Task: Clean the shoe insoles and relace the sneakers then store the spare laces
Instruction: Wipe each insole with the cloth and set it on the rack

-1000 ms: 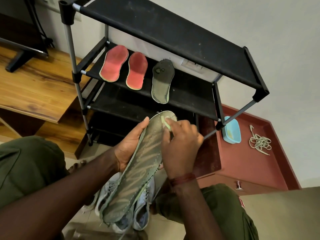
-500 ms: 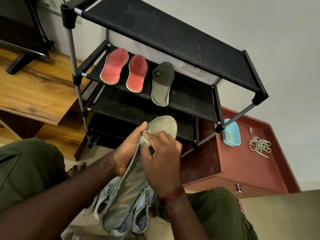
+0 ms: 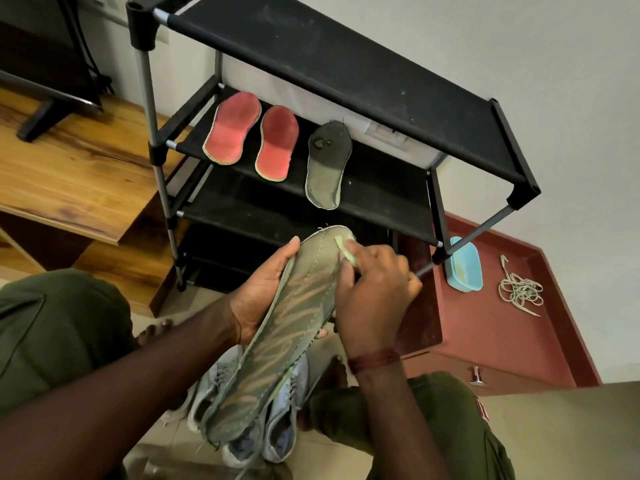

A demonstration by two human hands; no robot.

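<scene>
My left hand grips a long grey-green insole from its left edge, holding it tilted in front of me. My right hand pinches a small pale green cloth and presses it on the insole's upper right end. Under the insole, a pair of light grey sneakers stands on the floor between my knees. Two red insoles and one dark grey insole lie on the middle shelf of the black shoe rack. A loose bundle of pale laces lies on the red cabinet top.
A light blue tub sits on the red cabinet beside the rack's right leg. A wooden stand with a TV foot lies to the left. My knees in green trousers flank the sneakers.
My right hand slid the cloth down the insole toward its left side, then back up to the upper right end. My left hand kept its hold.
</scene>
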